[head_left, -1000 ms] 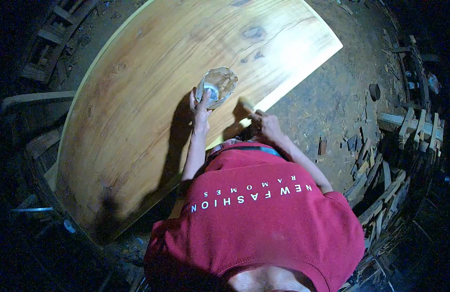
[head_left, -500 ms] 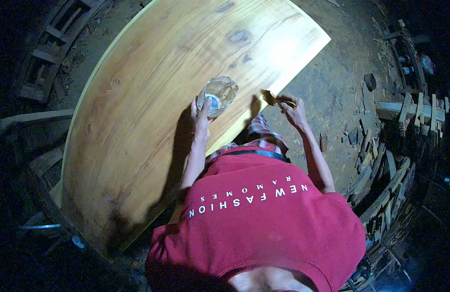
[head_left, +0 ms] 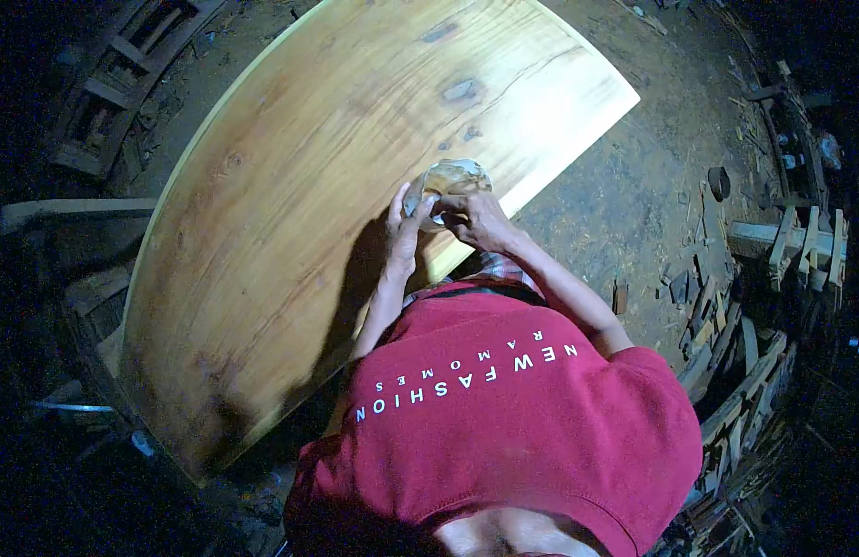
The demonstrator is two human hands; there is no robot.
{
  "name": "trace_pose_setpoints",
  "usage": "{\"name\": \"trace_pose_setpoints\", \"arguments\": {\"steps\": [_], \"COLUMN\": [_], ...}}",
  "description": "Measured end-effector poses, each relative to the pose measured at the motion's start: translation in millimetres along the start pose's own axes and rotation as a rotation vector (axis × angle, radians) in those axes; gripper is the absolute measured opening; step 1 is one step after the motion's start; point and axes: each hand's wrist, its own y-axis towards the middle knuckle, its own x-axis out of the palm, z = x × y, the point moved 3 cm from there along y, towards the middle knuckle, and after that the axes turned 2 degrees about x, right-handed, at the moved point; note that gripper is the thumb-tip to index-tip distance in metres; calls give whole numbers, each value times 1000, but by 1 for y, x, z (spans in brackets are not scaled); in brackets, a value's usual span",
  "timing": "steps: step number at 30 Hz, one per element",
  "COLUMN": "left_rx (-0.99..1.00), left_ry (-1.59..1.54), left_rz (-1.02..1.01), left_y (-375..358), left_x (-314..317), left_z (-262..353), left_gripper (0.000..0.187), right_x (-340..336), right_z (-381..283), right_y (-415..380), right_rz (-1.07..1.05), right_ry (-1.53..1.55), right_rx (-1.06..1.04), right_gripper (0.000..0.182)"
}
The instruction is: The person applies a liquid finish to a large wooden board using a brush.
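My left hand grips a clear, cut-down plastic container with an uneven rim and some brownish contents. The container is held above the near edge of a large wooden tabletop with one curved side and one straight side. My right hand is at the container's mouth, fingers closed and pointing into it. The small brush seen in that hand earlier is now mostly hidden by the fingers and the container's wall.
Off the tabletop's straight edge lies a dirt floor with wood scraps. Timber pieces are piled at the right, beside a slatted wooden piece. A wooden frame lies at the upper left. A dark ring sits on the floor.
My right hand has swung left with the brush, from beside the tabletop's edge to the container's mouth. My left hand and the container have shifted slightly right.
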Motion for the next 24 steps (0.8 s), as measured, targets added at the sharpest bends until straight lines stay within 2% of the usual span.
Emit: {"name": "trace_pose_setpoints", "arguments": {"steps": [5, 7, 8, 11, 12, 13, 15, 17, 18, 19, 21, 23, 24], "left_rx": [-16, -7, 14, 5, 3, 1, 8, -37, -40, -33, -27, -47, -52], "left_ry": [2, 58, 97, 102, 92, 81, 110, 71, 71, 84, 98, 102, 102], "left_rz": [2, 6, 55, 121, 150, 178, 183, 208, 209, 203, 204, 190, 192], "left_y": [7, 17, 22, 29, 34, 39, 42, 41, 41, 41, 46, 49, 46], "left_x": [10, 16, 16, 19, 14, 10, 11, 18, 22, 26, 26, 25, 28], "left_z": [-5, -11, -13, -11, -15, -20, -21, -15, -13, -11, -14, -22, -18], "left_gripper": [78, 79, 79, 81, 82, 82, 81, 82, 82, 81, 81, 83, 83], "right_x": [-21, -45, -62, -109, -116, -120, -123, -109, -92, -69, -48, -44, -52], "right_z": [18, 25, 28, 41, 57, 70, 91, 103, 120, 145, 131, 115, 102], "right_y": [5, 6, -2, -21, -26, -30, -35, -38, -42, -46, -53, -61, -59], "right_rz": [-71, 32, 20, 153, 217, 351, 421, 321, 283, 128, 71, 138, 26], "right_ry": [261, 461, 579, 571, 519, 474, 33, -392, -452, -458, -468, -273, -186], "right_rx": [36, 78, 254, 326, 341, 220, 211, 273, 257, 304, 255, 112, 172], "right_gripper": [18, 16, 18, 20, 20, 18, 17, 17, 17, 21, 28, 30, 27]}}
